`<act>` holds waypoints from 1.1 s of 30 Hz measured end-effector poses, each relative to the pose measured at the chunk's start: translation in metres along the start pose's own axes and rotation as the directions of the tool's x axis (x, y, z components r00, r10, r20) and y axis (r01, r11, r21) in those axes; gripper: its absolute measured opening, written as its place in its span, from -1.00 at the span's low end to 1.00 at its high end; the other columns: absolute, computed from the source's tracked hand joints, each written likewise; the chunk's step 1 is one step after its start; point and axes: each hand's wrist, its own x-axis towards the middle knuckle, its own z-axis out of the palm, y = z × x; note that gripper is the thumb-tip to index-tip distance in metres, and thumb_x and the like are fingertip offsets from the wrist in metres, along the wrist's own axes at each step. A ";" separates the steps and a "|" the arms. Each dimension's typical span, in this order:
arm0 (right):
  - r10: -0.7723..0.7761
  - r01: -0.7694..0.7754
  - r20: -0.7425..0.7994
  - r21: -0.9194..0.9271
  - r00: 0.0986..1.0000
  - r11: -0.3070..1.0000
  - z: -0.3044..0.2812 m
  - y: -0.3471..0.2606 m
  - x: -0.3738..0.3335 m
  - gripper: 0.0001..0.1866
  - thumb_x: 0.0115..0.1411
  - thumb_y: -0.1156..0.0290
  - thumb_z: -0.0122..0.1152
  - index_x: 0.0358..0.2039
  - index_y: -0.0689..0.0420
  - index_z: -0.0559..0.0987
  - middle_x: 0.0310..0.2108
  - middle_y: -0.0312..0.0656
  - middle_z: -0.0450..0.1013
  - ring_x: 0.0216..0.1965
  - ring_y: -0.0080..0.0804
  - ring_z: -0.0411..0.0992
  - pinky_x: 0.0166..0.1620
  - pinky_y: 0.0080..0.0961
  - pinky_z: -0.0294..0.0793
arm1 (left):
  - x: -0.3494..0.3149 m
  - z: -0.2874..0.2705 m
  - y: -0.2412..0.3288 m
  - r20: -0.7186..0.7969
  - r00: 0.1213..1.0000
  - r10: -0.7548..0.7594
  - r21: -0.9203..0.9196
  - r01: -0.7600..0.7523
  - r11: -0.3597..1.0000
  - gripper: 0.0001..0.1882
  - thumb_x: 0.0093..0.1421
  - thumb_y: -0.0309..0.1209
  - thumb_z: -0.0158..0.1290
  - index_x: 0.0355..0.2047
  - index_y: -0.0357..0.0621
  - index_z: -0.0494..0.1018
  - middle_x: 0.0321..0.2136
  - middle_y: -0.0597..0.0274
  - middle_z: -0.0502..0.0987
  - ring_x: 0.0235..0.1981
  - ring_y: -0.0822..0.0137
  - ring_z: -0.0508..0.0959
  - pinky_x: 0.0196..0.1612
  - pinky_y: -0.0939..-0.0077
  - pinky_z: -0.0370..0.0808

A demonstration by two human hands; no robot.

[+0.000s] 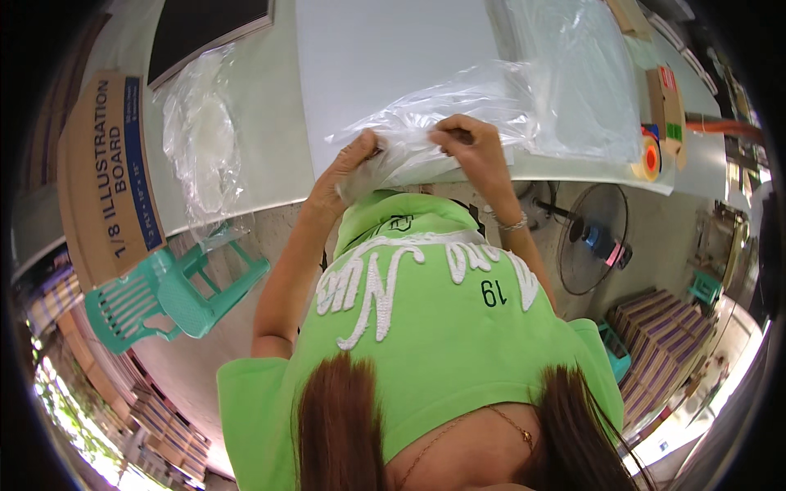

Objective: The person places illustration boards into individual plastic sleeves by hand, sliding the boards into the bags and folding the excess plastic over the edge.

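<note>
A clear plastic bag [467, 96] lies crumpled across the front part of a large white sheet [393, 49], its near end bunched up at the table's front edge. My left hand [354, 164] grips the bunched plastic between thumb and fingers. At the other side of the bunch, my right hand [468, 141] is closed in a pinch on the same plastic, slightly blurred. To the right of my hands lies a flat stack of clear plastic bags [585, 90].
On the left are a cardboard box [110, 176], loose clear plastic [201, 139] hanging over the edge, and a black flat board [201, 33]. Rolls of tape [649, 155] and a small carton [667, 106] sit right. Below stand green plastic stools [205, 286] and a fan [594, 237].
</note>
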 end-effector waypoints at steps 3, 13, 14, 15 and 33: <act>0.037 -0.021 -0.107 0.155 0.994 0.988 -0.057 0.049 -0.011 -0.79 0.06 0.38 0.24 -0.37 0.27 0.55 -0.53 -0.31 0.46 -0.52 -0.64 0.36 -0.47 -0.69 0.31 | 0.005 -0.019 0.012 0.164 0.985 0.050 -0.214 -0.014 0.977 -0.79 0.14 -0.24 0.07 -0.31 -0.07 0.43 -0.39 0.33 0.50 -0.36 0.48 0.51 -0.31 0.61 0.55; 0.556 0.342 -0.577 0.811 0.598 0.474 -0.308 0.252 -0.175 -0.85 0.09 0.59 0.14 -0.29 0.25 0.46 -0.35 -0.16 0.45 -0.31 -0.36 0.44 -0.24 -0.51 0.51 | -0.037 -0.154 0.149 0.290 0.800 0.525 -0.201 -0.485 0.851 -0.80 0.24 -0.33 -0.08 -0.23 -0.16 0.44 -0.30 0.24 0.52 -0.28 0.42 0.51 -0.22 0.49 0.52; 0.521 0.476 -0.671 0.742 0.528 0.472 -0.331 0.268 -0.196 -0.89 0.08 0.63 0.11 -0.33 0.24 0.47 -0.33 -0.11 0.48 -0.29 -0.33 0.47 -0.22 -0.43 0.55 | -0.042 -0.182 0.168 0.315 0.748 0.585 -0.081 -0.593 0.801 -0.80 0.24 -0.34 -0.08 -0.23 -0.18 0.43 -0.30 0.23 0.52 -0.27 0.41 0.51 -0.23 0.46 0.52; 0.497 0.493 -0.741 0.672 0.452 0.553 -0.354 0.272 -0.216 -0.89 0.09 0.65 0.05 -0.33 0.26 0.47 -0.32 -0.10 0.47 -0.28 -0.31 0.47 -0.18 -0.43 0.53 | -0.049 -0.196 0.185 0.262 0.794 0.549 -0.260 -0.490 0.832 -0.82 0.22 -0.38 -0.06 -0.23 -0.18 0.42 -0.31 0.25 0.51 -0.30 0.42 0.50 -0.22 0.45 0.51; -0.044 0.067 -0.341 0.054 0.939 0.996 -0.119 0.015 -0.075 -0.74 -0.05 0.35 0.37 -0.39 0.13 0.49 -0.57 -0.41 0.32 -0.54 -0.63 0.29 -0.44 -0.66 0.32 | -0.010 0.082 0.012 0.451 0.879 -0.152 0.530 -0.127 0.839 -0.82 0.03 -0.36 0.20 -0.42 -0.14 0.45 -0.51 0.36 0.51 -0.52 0.55 0.49 -0.39 0.65 0.46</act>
